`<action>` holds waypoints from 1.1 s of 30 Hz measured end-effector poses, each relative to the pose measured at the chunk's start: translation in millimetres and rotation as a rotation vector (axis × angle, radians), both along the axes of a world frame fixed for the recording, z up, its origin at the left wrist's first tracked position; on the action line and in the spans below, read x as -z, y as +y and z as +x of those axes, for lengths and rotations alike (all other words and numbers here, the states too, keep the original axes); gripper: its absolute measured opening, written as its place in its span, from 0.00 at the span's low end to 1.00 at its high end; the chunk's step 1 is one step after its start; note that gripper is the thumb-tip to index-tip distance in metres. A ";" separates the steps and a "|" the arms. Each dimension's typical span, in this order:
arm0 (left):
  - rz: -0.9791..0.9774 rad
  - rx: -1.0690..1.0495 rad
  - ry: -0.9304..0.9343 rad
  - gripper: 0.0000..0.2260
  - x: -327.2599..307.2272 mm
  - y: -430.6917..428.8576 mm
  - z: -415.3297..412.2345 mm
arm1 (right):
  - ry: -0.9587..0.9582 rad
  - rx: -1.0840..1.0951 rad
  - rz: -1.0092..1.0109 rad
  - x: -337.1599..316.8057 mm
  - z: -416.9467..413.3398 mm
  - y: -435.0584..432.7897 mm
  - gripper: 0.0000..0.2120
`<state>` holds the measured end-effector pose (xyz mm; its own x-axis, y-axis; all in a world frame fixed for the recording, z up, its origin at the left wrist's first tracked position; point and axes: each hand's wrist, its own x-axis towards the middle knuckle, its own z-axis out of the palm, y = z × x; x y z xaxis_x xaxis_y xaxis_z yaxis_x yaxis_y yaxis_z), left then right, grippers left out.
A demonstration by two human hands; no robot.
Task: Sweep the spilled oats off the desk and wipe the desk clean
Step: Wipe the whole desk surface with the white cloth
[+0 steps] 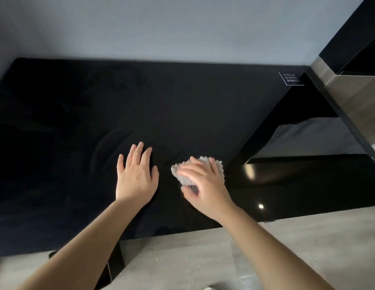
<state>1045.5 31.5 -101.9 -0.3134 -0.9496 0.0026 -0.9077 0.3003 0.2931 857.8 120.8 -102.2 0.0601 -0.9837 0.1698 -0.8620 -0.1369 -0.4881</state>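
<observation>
From where I watch through the head camera, pale specks, possibly oats [195, 243], dot the grey floor [182, 266] at 6 o'clock, just below the near edge of the glossy black desk [77, 132]; they are too small for me to be sure. Above them, two bare forearms reach onto the desktop. The left hand [136, 176], just left of centre, lies flat on the surface with its fingers spread and nothing under it. Just beside it toward 3 o'clock, the right hand [203, 181] presses down on a crumpled whitish cloth [203, 164], fingers splayed over it and thumb tucked against its near edge; the fingers are blurred. Faint curved smears show on the desk at 10 o'clock from the left hand. Farther off, at 2 o'clock, a small label [291, 78] sits in the desk's far right corner, below the grey wall [161, 28].
</observation>
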 end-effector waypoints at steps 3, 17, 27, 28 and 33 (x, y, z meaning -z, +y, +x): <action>-0.024 0.024 -0.015 0.23 5.1 1.4 -0.4 | -0.002 -0.122 -0.017 4.6 -5.6 13.0 0.16; -0.030 -0.056 0.023 0.21 -2.2 -6.3 -3.9 | -0.051 -0.179 -0.065 12.9 -22.0 -16.4 0.16; -0.014 -0.031 0.053 0.24 -8.0 -76.0 -37.7 | -0.069 -0.004 -0.018 9.2 -50.7 -135.2 0.14; -0.007 -0.025 0.061 0.24 -8.5 -82.3 -41.3 | -0.049 -0.055 -0.019 8.1 -51.4 -124.3 0.14; -0.008 0.008 0.050 0.24 -11.8 -113.8 -54.4 | -0.108 -0.367 0.013 9.5 -78.3 -109.0 0.20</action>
